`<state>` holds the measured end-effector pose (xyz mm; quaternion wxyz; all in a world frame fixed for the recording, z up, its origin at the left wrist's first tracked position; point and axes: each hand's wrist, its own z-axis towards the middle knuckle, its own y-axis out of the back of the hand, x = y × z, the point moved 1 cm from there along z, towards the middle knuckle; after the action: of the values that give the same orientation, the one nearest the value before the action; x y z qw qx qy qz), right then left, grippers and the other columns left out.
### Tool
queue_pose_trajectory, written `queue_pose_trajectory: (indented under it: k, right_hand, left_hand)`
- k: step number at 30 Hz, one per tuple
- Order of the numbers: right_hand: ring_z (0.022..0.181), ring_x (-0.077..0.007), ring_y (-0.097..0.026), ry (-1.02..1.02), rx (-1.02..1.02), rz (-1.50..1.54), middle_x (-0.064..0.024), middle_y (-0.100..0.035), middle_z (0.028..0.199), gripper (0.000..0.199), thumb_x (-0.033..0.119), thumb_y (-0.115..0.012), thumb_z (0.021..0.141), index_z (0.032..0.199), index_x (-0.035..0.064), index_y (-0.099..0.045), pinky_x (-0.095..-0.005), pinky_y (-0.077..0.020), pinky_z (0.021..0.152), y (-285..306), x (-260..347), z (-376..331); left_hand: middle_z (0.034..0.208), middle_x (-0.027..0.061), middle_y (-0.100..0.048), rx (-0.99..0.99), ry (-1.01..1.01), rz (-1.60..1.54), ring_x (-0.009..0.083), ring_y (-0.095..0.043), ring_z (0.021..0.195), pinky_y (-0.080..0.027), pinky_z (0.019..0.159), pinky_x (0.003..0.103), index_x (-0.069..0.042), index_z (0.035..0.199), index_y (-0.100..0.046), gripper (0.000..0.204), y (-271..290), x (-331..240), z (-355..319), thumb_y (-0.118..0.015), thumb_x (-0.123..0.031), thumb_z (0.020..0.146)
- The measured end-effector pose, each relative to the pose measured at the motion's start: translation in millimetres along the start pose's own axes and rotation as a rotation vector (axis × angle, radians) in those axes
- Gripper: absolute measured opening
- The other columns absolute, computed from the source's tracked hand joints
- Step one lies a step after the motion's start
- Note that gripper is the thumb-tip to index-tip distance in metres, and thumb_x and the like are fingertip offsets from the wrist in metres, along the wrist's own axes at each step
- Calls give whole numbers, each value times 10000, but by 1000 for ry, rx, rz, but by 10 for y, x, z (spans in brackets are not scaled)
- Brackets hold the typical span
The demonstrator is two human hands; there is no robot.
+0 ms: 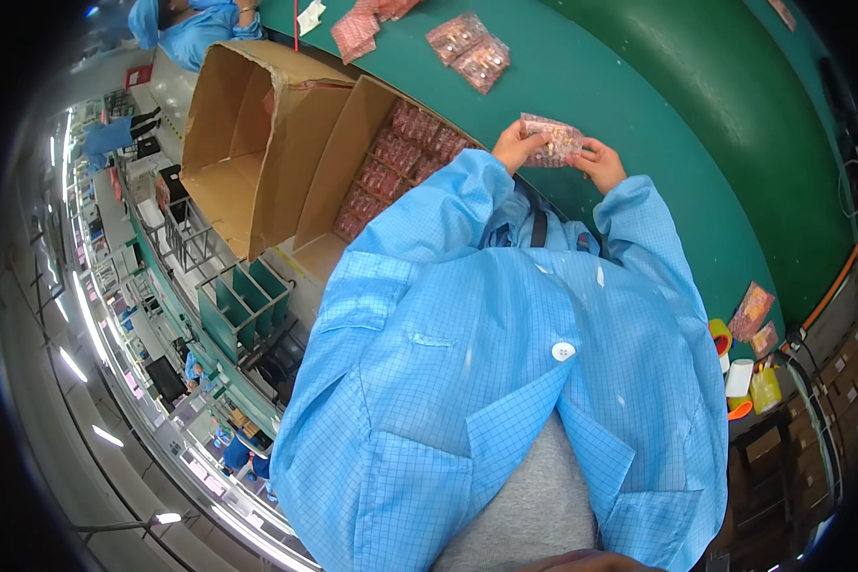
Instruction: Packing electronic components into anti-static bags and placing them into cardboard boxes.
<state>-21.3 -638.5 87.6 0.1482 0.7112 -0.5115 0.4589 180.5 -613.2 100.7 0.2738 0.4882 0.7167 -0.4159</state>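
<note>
A small pink bubble-wrap packet (555, 143) is stretched between my hands above the green work table (629, 114). My left hand (518, 146) pinches its left end, thumb lying across the front. At the lower right corner my right hand (601, 165) grips it between thumb and fingers. Small gold-coloured parts show through the wrap, too blurred to name. Farther up the table lie more bubble-wrapped packets (469, 50). To the left, a cardboard box (315, 181) stands open, holding rows of similar pink packets (391, 162).
Another open carton (229, 124) stands left of the packed box. Pink wrap (356, 33) lies at the table's far edge, near a person in a blue coat (195, 33). On the right are another packet (753, 307), a tape roll (721, 337) and a yellow container (765, 389).
</note>
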Motion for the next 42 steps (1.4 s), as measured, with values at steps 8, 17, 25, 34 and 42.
queue_pose_trajectory:
  k: [8, 17, 25, 34, 42]
  right_hand:
    - [878, -113, -602, -70, -166, 49, -33, -670, 938, 369, 145, -640, 842, 1177, 39, -528, -223, -460, 661, -258, 340, 558]
    - [792, -124, -612, -24, -124, 81, -65, -650, 904, 214, 53, -591, 852, 1062, 20, -581, -248, -494, 675, -310, 332, 1441]
    - [721, -226, -652, 28, -552, -681, -90, -675, 752, 295, 333, -722, 746, 777, 50, -643, -351, -522, 700, -432, 827, 2046]
    - [816, -265, -655, -439, -225, -1196, -122, -692, 864, 400, 423, -745, 685, 872, 71, -712, -368, -509, 771, -561, 1094, 2746]
    - [688, -140, -621, -135, 33, -866, -78, -672, 755, 92, 109, -639, 788, 745, 46, -586, -284, -498, 622, -599, 1206, 2500]
  left_hand:
    - [1099, 115, -604, 20, 50, -392, 232, -609, 1001, -510, 861, 376, -14, 1148, -495, 334, 362, -219, 176, -609, -40, 834]
    - [1021, 96, -619, -83, 129, -593, 227, -609, 953, -510, 820, 381, -22, 1076, -519, 267, 704, -294, 594, -615, -62, 830]
    - [892, 105, -637, -435, 167, 733, 246, -615, 822, -492, 733, 372, -13, 1054, -538, 454, 1058, -496, 616, -715, -322, 772]
    - [746, 120, -679, -351, 397, 681, 221, -659, 689, -520, 668, 344, -10, 750, -645, 440, 1207, -851, 936, -684, -448, 759]
    - [706, 98, -667, -336, 414, 311, 181, -639, 592, -527, 612, 349, 4, 859, -636, 382, 1434, -753, 899, -736, -341, 729]
